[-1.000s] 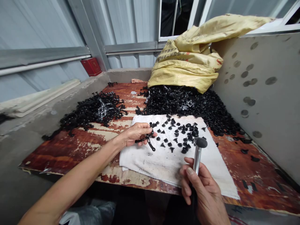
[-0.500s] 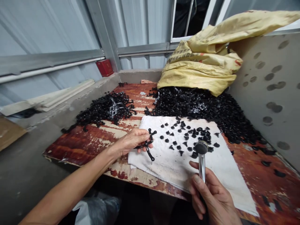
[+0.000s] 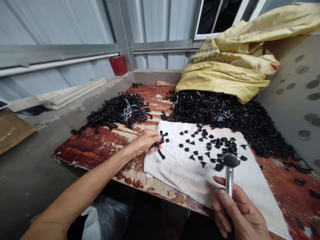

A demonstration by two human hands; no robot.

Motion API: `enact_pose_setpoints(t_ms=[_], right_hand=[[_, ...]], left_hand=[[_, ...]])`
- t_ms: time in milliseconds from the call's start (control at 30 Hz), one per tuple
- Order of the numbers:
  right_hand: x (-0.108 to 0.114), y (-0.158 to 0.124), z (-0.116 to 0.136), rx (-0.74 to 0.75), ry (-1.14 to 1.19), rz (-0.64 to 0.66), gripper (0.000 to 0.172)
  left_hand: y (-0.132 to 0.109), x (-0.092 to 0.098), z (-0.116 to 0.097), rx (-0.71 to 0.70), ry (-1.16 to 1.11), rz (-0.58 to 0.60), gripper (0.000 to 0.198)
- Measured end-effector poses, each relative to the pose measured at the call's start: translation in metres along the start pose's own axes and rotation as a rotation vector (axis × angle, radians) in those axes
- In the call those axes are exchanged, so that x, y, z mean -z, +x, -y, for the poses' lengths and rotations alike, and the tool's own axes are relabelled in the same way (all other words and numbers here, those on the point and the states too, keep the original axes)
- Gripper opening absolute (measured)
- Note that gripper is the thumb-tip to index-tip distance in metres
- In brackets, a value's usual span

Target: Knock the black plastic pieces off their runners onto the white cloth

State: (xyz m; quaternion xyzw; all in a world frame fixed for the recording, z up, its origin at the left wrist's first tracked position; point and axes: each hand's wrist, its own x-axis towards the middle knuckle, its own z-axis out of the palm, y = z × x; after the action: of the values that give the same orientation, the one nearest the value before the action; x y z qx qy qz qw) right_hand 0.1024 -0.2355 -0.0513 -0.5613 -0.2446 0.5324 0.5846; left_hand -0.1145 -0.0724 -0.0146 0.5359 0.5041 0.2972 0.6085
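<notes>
My left hand (image 3: 147,141) pinches a black branched part with small round ends (image 3: 161,146) over the left edge of a white cloth (image 3: 175,173). My right hand (image 3: 237,206) is wrapped round a hammer (image 3: 230,166) with a shiny metal shaft and a round black face, its index finger lifted off the shaft. The hammer is held up above the cloth's right part. Several small black disc-shaped pieces with short stems (image 3: 196,153) lie scattered on the cloth, thickest behind the hammer head, which hides some of them.
A heap of black branched parts (image 3: 117,111) lies on the worn red-brown board (image 3: 82,146). A larger black heap (image 3: 207,108) spills from a yellow sack (image 3: 222,76) at the back. A spotted panel (image 3: 295,86) stands right; a red box (image 3: 118,65) sits in the far corner.
The view has swung a little, so the scene sits further right. Both hands keep their holds; the branched part has tilted slightly in my left hand.
</notes>
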Motion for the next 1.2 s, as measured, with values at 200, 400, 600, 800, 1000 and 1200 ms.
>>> enact_pose_setpoints(t_ms=[200, 400, 600, 800, 1000, 1200], right_hand=[[-0.002, -0.002, 0.003, -0.009, -0.032, -0.025, 0.053], [0.001, 0.0, 0.001, -0.01, -0.026, -0.006, 0.051], [0.001, -0.001, 0.001, -0.01, -0.022, -0.006, 0.051], [-0.001, -0.003, 0.004, -0.011, -0.048, -0.015, 0.05], [-0.001, -0.004, 0.004, -0.022, -0.045, -0.017, 0.052], [-0.001, -0.003, 0.004, -0.029, -0.06, -0.019, 0.053]], left_hand=[[-0.001, -0.003, -0.001, 0.058, 0.029, 0.012, 0.019], [0.0, -0.01, -0.006, 0.097, 0.097, -0.002, 0.029], [0.002, -0.011, -0.004, 0.087, 0.113, -0.01, 0.031], [0.003, -0.01, -0.001, 0.096, 0.132, -0.01, 0.034], [0.004, -0.012, -0.002, 0.092, 0.136, -0.015, 0.034], [0.004, -0.012, -0.002, 0.087, 0.137, -0.017, 0.033]])
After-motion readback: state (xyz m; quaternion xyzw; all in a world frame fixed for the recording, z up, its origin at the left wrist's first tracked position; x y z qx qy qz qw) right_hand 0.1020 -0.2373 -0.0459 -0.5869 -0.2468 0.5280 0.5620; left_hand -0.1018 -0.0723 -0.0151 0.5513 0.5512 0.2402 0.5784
